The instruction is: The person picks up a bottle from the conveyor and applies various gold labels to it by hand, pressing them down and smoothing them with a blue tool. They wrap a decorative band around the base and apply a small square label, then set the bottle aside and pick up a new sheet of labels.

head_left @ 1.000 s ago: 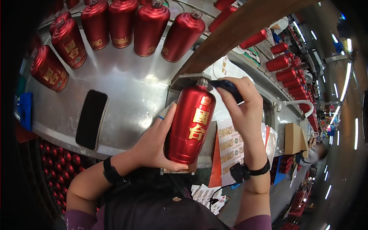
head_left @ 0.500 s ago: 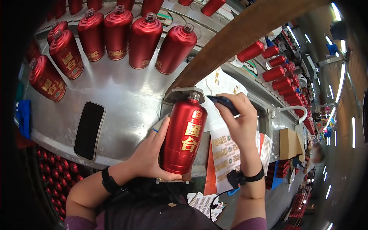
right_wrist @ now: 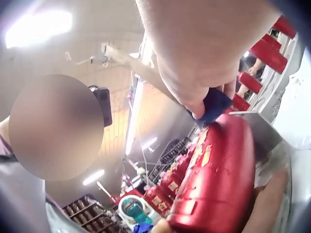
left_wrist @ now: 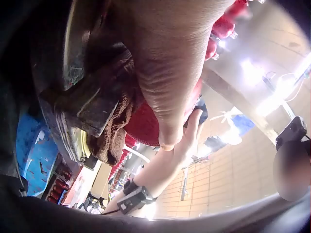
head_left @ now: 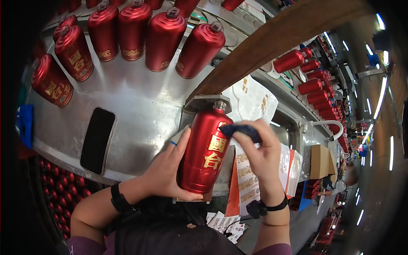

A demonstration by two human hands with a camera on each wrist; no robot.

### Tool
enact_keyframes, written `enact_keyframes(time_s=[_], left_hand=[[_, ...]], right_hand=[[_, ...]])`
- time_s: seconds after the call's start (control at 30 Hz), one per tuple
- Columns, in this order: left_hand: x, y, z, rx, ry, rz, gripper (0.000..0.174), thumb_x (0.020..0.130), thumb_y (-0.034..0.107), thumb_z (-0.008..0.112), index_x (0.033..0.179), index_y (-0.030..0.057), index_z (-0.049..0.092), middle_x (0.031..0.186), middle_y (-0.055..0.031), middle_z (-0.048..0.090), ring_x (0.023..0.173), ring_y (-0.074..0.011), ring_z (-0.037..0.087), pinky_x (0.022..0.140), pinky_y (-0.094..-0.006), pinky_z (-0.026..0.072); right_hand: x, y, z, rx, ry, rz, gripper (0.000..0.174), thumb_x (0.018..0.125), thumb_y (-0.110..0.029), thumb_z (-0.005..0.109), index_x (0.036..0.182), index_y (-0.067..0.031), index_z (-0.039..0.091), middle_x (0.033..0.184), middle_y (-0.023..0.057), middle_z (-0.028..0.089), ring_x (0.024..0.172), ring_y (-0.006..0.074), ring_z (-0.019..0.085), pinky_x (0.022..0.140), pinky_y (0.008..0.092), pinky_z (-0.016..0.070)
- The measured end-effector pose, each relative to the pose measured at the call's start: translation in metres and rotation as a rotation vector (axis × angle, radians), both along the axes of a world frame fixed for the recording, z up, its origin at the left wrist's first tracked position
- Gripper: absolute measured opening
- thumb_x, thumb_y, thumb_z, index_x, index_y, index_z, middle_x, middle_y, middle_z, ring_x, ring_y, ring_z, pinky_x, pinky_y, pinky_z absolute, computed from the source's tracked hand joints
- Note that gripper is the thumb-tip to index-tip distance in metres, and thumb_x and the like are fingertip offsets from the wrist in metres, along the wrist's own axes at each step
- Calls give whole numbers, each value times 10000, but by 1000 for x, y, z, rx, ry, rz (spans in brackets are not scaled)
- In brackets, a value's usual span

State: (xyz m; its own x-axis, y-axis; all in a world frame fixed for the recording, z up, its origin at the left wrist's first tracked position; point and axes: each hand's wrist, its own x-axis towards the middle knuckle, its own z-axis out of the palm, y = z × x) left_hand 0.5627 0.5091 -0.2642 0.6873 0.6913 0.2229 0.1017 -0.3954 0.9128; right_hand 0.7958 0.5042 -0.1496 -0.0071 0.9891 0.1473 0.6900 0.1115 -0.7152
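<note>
A red bottle (head_left: 199,172) with raised gold characters lies tilted in front of the body, its bare glass neck at a metal plate (head_left: 207,100). My left hand (head_left: 163,172) grips it, thumb under the base and fingers along the left side. In my right hand (head_left: 265,155), thumb and fingers pinch a dark blue, cloth-like pad (head_left: 244,131). The pad's tip lies against the top gold emblem; the right wrist view also has the blue pad (right_wrist: 214,104) at the bottle's shoulder. Under the bottle, the left wrist view shows a brown towel (left_wrist: 114,131).
A black phone (head_left: 97,140) lies on the metal table (head_left: 140,114). Several red bottles (head_left: 165,40) stand in an arc behind. A wooden beam (head_left: 263,55) slants overhead to the right. Sheets of gold labels (head_left: 246,178) lie beside my right forearm, near a cardboard box (head_left: 321,161).
My right hand has brought the blue pad from beside the bottle's neck down onto the top gold emblem. The left hand keeps its grip on the bottle.
</note>
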Motion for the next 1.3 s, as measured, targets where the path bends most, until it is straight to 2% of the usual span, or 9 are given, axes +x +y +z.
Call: enact_keyframes(time_s=[0.17,0.27,0.37,0.47,0.57,0.7,0.9,1.1,1.3], left_hand=[[-1,1,-1,41,-15,5,1490,553,581,909,1541,-87,16,1528,-354,237,1319,-476,433,1046,-445,440],[-3,0,-4,23,-23,11,1494,550,578,911,1543,-84,12,1524,-351,245,1312,-476,439,1049,-445,437],[-2,2,-2,22,-8,-3,1492,549,567,913,1545,-81,11,1513,-346,264,1307,-476,446,1054,-445,434],[-3,3,3,20,5,9,1486,548,556,916,1546,-80,16,1500,-341,284,1303,-477,450,1053,-446,435],[-6,3,1,-1,-3,17,1473,549,542,919,1547,-79,32,1488,-343,300,1315,-478,438,1057,-455,430],[-3,1,-1,30,-34,31,1468,548,523,924,1549,-74,30,1476,-341,321,1322,-483,428,1066,-466,419],[-5,1,1,-4,13,5,1468,553,516,922,1548,-75,19,1492,-334,309,1331,-485,403,1088,-475,390],[-6,2,-3,96,-16,28,1474,555,516,924,1543,-86,10,1513,-326,290,1302,-475,427,1088,-472,385],[-6,4,-1,39,-14,7,1471,558,526,920,1545,-85,17,1509,-326,293,1312,-471,423,1093,-471,382]], right_hand=[[-25,-39,-12,415,-413,382,384,660,-99,703,1037,-130,769,842,14,633,763,187,602,669,300,495],[-40,-62,-3,186,-278,470,325,679,-94,777,998,-158,778,851,21,634,770,209,592,669,317,493],[-26,-29,9,-94,-114,396,257,739,-113,749,996,-115,761,823,42,630,767,211,602,678,326,497],[-16,-9,8,73,-202,65,277,743,-49,750,1014,-107,762,829,62,642,765,217,604,642,329,457],[-18,-49,-19,324,-295,301,358,695,-45,742,1045,-112,765,848,58,661,777,212,615,654,326,482],[-25,-80,-20,135,-81,355,356,676,-48,750,1024,-117,771,887,43,689,802,223,635,707,336,526],[1,-25,-39,181,130,-212,245,765,3,752,1004,-47,736,813,90,643,743,208,595,693,316,466],[-33,-100,-41,233,53,195,343,713,4,673,1016,-119,777,974,90,717,900,262,684,777,365,537],[-21,-74,-23,230,75,53,398,665,31,730,1039,-100,764,946,78,702,875,265,672,750,345,536]])
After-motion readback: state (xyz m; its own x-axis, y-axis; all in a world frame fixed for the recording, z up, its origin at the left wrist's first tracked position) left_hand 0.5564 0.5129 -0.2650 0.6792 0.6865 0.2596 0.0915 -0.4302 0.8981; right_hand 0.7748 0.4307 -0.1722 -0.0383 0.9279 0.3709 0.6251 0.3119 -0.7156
